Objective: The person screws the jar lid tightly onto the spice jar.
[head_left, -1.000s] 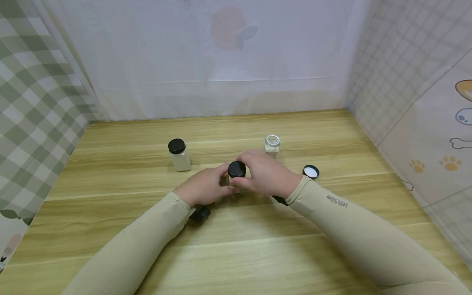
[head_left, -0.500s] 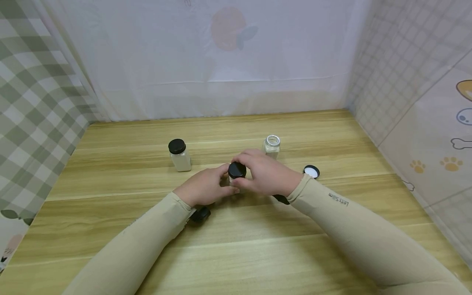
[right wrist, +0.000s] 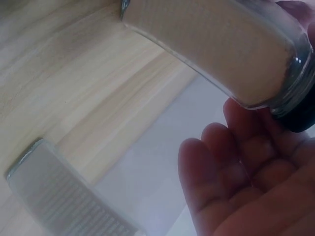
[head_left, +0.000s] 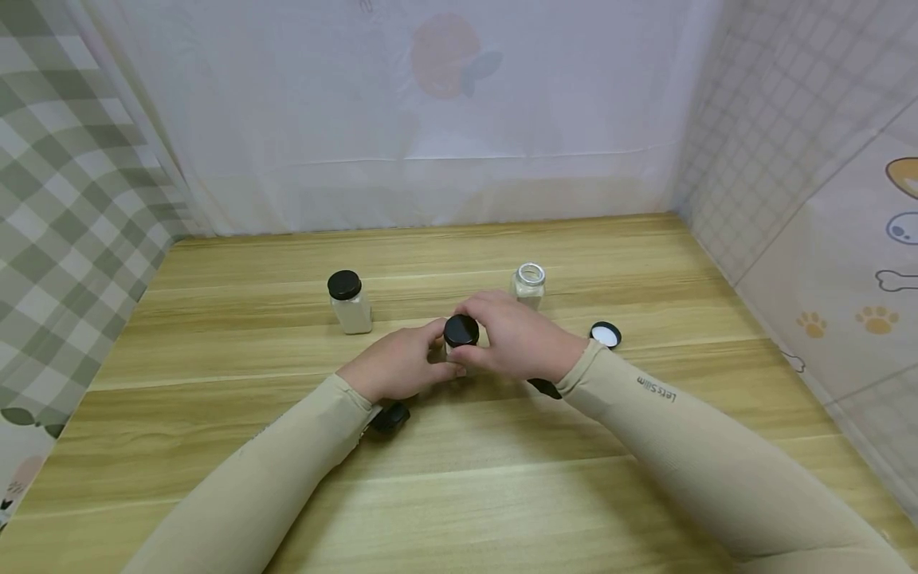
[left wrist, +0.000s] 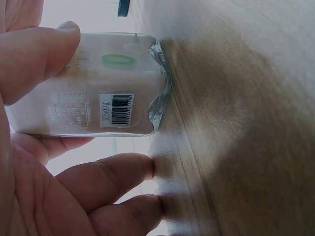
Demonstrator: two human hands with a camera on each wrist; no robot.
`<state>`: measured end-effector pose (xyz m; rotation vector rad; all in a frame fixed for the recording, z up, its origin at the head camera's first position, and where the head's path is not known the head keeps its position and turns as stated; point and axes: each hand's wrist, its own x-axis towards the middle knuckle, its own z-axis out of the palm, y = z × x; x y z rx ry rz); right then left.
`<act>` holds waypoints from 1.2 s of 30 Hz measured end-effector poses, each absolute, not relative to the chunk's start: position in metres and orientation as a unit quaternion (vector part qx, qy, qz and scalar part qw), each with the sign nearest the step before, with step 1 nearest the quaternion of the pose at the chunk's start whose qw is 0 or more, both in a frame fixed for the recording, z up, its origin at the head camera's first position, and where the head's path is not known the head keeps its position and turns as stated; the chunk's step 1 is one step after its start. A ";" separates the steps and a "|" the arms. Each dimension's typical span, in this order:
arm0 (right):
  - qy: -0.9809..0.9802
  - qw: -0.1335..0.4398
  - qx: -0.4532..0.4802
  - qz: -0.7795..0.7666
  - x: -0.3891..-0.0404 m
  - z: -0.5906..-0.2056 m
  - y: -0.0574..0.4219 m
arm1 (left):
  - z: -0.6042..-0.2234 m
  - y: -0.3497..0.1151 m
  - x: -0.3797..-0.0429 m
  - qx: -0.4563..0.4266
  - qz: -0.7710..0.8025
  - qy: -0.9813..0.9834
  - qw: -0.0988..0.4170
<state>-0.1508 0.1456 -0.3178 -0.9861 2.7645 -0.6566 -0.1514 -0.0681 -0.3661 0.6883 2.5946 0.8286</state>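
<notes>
Between my hands a square glass jar (left wrist: 98,83) of pale powder stands upright on the table, with a black lid (head_left: 461,329) on top. My left hand (head_left: 402,363) holds the jar's body from the left, its thumb on the near side above a barcode label. From the right, my right hand (head_left: 516,339) pinches the lid between thumb and fingers. In the right wrist view the other fingers (right wrist: 211,162) stay loosely bent below the jar's neck. Partly hidden behind the right hand is a lidless glass jar (head_left: 529,285) with a silvery rim.
A black-lidded jar of pale powder (head_left: 351,307) stands at the back left. To the right of the right hand, a loose black lid (head_left: 606,335) lies with its white lining up. Wall coverings enclose the wooden table (head_left: 459,494) at the back and both sides.
The right hand shifts only slightly at the lid. The left hand, the held jar and the other jars keep their places.
</notes>
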 end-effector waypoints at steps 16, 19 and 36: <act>0.923 0.078 -0.311 -0.214 -0.153 -0.320 0.147 | -0.368 -0.068 -0.152 0.238 0.282 0.914 0.166; 0.918 0.082 -0.325 -0.209 -0.153 -0.317 0.149 | -0.368 -0.068 -0.152 0.234 0.285 0.914 0.171; 0.918 0.077 -0.328 -0.211 -0.152 -0.316 0.148 | -0.367 -0.067 -0.153 0.230 0.291 0.911 0.177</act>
